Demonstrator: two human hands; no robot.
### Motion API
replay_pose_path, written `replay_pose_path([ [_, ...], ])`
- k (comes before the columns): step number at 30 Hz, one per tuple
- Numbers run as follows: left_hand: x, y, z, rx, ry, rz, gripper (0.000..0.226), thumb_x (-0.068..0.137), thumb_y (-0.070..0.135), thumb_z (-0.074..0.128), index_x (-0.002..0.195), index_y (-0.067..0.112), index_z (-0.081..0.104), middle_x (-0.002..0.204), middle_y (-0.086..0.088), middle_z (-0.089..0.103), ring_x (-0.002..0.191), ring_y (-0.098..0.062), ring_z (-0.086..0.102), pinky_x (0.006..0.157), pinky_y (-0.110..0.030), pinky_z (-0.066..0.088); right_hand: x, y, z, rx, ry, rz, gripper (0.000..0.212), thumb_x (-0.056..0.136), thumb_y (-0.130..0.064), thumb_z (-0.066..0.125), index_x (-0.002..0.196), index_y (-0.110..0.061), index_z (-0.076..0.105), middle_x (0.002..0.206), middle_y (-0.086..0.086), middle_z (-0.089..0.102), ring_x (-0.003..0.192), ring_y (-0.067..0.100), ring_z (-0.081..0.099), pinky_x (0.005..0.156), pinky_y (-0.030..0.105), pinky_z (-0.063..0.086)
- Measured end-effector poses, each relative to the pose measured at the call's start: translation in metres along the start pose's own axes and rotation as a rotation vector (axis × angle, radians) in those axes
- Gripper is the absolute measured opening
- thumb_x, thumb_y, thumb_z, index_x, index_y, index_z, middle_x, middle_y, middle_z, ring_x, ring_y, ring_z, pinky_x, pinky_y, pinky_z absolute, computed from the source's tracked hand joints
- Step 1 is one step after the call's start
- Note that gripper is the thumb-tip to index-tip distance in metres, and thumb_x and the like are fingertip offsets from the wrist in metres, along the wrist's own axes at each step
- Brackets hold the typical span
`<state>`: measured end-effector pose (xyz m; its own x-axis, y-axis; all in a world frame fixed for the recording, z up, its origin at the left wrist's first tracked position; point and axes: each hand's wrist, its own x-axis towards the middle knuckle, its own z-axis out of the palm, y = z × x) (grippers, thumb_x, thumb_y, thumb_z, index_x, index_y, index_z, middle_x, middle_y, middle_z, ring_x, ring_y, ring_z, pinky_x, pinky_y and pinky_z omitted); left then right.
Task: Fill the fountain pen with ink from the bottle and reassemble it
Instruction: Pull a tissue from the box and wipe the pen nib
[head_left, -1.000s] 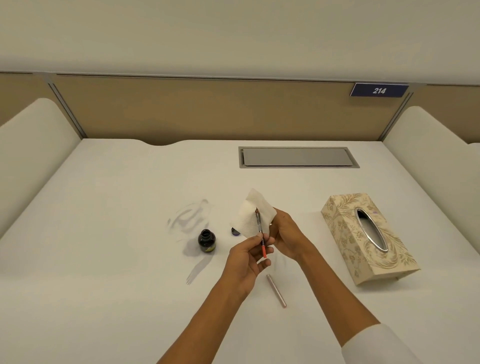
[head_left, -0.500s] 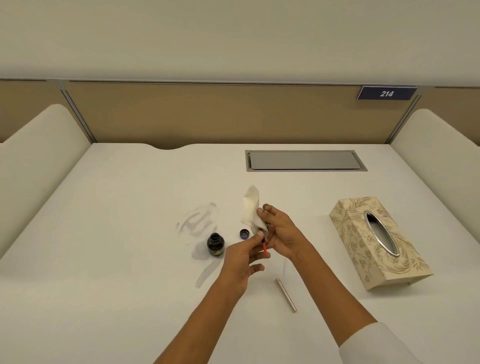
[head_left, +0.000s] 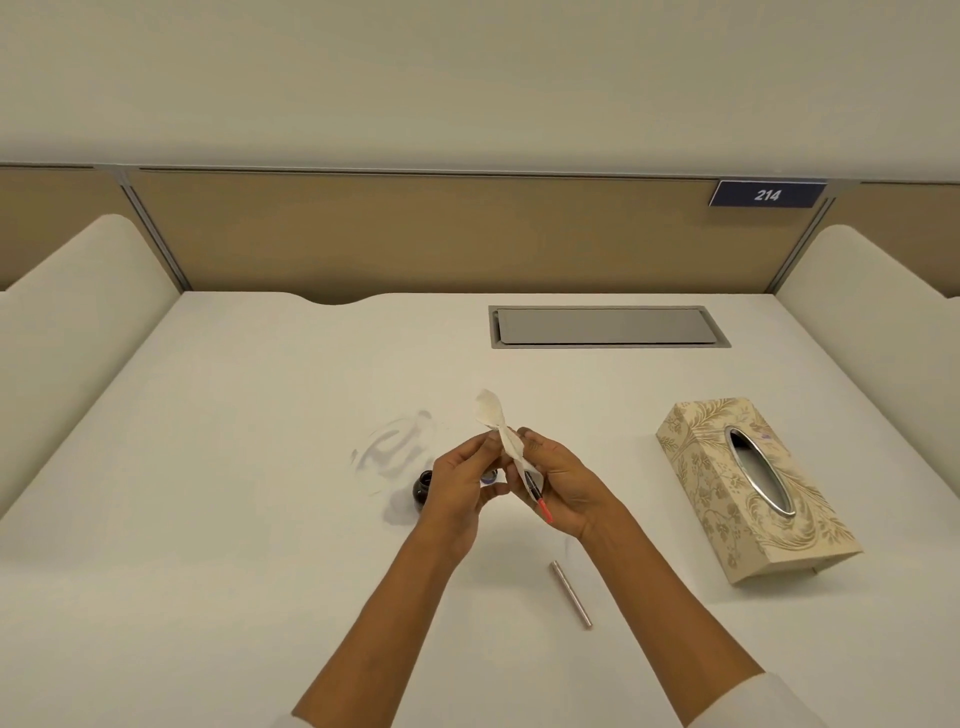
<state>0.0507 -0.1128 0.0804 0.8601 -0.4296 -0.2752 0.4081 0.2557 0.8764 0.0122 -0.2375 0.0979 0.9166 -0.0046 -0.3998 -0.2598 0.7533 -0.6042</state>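
I read this as the wiping step after the fill: my right hand (head_left: 563, 486) is closed around the pen's inner section (head_left: 537, 496), a thin dark piece with a red converter end that pokes out below the fingers toward me, and a white tissue (head_left: 501, 434) is wrapped over its far, nib end. My left hand (head_left: 460, 483) pinches the tissue from the other side, fingertips drawn together on the paper, so both hands are occupied and held up above the ink bottle (head_left: 422, 488). The bottle stands open just behind my left hand, partly hidden by it, and a small dark cap (head_left: 489, 475) shows in the gap between my hands, right of the bottle. Left of the bottle and a little farther back lies a faint grey smear (head_left: 395, 447) on the white desk (head_left: 260, 519). The metal barrel (head_left: 570, 594) lies loose on the desk, nearer to me than the bottle and off to its right. Next, I judge, comes freeing one hand of the tissue, reaching for the barrel and screwing it over the red end; capping the bottle should follow. The open bottle is the hazard, sitting close under my left wrist. The patterned tissue box (head_left: 753, 488) stands well to the right of the bottle, clear of everything.
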Motion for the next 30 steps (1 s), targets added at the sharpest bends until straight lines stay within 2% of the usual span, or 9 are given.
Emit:
replay_pose_path([
  [2, 0.0, 0.0, 0.002, -0.034, 0.018, -0.021, 0.022, 0.09, 0.024, 0.065, 0.102, 0.01, 0.075, 0.095, -0.016, 0.058, 0.086, -0.03, 0.042, 0.07, -0.032, 0.054, -0.004, 0.001, -0.001, 0.039, 0.027, 0.024, 0.009, 0.091, -0.002, 0.058, 0.1, -0.001, 0.059, 0.077, 0.014, 0.07, 0.061, 0.016, 0.07, 0.055, 0.022, 0.06],
  [5, 0.0, 0.001, 0.005, -0.078, 0.056, -0.027, 0.016, 0.089, 0.02, 0.066, 0.097, 0.008, 0.074, 0.091, -0.016, 0.057, 0.077, -0.024, 0.05, 0.066, -0.03, 0.056, -0.008, 0.002, 0.001, 0.005, 0.065, 0.032, 0.019, 0.101, -0.003, 0.047, 0.104, 0.0, 0.065, 0.075, 0.012, 0.072, 0.061, 0.014, 0.071, 0.053, 0.021, 0.059],
  [9, 0.004, 0.004, 0.007, -0.141, 0.114, -0.012, 0.012, 0.092, 0.011, 0.061, 0.096, 0.005, 0.071, 0.094, -0.018, 0.065, 0.081, -0.027, 0.057, 0.069, -0.035, 0.053, -0.017, 0.008, 0.001, -0.255, 0.116, -0.018, 0.022, 0.1, -0.015, 0.054, 0.114, 0.0, 0.062, 0.079, 0.009, 0.071, 0.064, 0.01, 0.067, 0.056, 0.017, 0.056],
  [11, 0.007, 0.007, 0.007, -0.158, 0.156, 0.0, 0.011, 0.093, 0.009, 0.06, 0.095, 0.004, 0.069, 0.094, -0.017, 0.066, 0.079, -0.027, 0.055, 0.059, -0.032, 0.048, -0.025, 0.014, -0.003, -0.334, 0.163, -0.102, 0.016, 0.095, -0.019, 0.064, 0.101, -0.005, 0.062, 0.085, 0.01, 0.072, 0.068, 0.013, 0.067, 0.058, 0.019, 0.055],
  [13, 0.01, 0.008, 0.008, -0.165, 0.198, 0.008, 0.01, 0.092, 0.007, 0.059, 0.092, 0.006, 0.069, 0.089, -0.014, 0.066, 0.073, -0.023, 0.053, 0.052, -0.029, 0.044, -0.035, 0.02, -0.005, -0.437, 0.231, -0.227, 0.022, 0.086, -0.018, 0.075, 0.092, -0.005, 0.058, 0.08, 0.007, 0.073, 0.068, 0.017, 0.068, 0.06, 0.022, 0.054],
  [16, 0.012, 0.007, 0.013, -0.162, 0.251, 0.014, 0.013, 0.091, 0.003, 0.06, 0.097, 0.007, 0.071, 0.087, -0.01, 0.07, 0.069, -0.02, 0.056, 0.054, -0.027, 0.044, -0.04, 0.027, -0.004, -0.657, 0.339, -0.408, 0.026, 0.078, -0.014, 0.083, 0.088, 0.0, 0.063, 0.072, 0.007, 0.075, 0.068, 0.023, 0.074, 0.062, 0.028, 0.058],
  [19, 0.014, 0.006, 0.015, -0.184, 0.295, 0.002, 0.016, 0.09, 0.002, 0.061, 0.103, 0.003, 0.071, 0.084, -0.01, 0.071, 0.07, -0.023, 0.06, 0.062, -0.033, 0.046, -0.041, 0.028, 0.0, -0.763, 0.399, -0.536, 0.015, 0.08, -0.016, 0.081, 0.091, -0.009, 0.074, 0.07, 0.004, 0.076, 0.067, 0.019, 0.076, 0.063, 0.029, 0.062],
  [22, 0.015, 0.007, 0.017, -0.186, 0.311, -0.008, 0.012, 0.09, 0.003, 0.062, 0.097, 0.006, 0.071, 0.086, -0.014, 0.069, 0.07, -0.025, 0.057, 0.061, -0.035, 0.044, -0.043, 0.028, 0.001, -0.801, 0.406, -0.569, 0.01, 0.084, -0.014, 0.078, 0.093, -0.017, 0.076, 0.067, -0.005, 0.076, 0.064, 0.015, 0.075, 0.059, 0.024, 0.06],
  [30, 0.01, 0.009, 0.017, -0.213, 0.306, -0.029, 0.009, 0.089, 0.001, 0.062, 0.092, 0.006, 0.069, 0.082, -0.011, 0.068, 0.066, -0.019, 0.056, 0.059, -0.032, 0.045, -0.052, 0.028, 0.002, -0.833, 0.455, -0.552, 0.01, 0.089, -0.016, 0.072, 0.093, -0.008, 0.076, 0.066, -0.001, 0.075, 0.06, 0.015, 0.074, 0.054, 0.024, 0.058],
])
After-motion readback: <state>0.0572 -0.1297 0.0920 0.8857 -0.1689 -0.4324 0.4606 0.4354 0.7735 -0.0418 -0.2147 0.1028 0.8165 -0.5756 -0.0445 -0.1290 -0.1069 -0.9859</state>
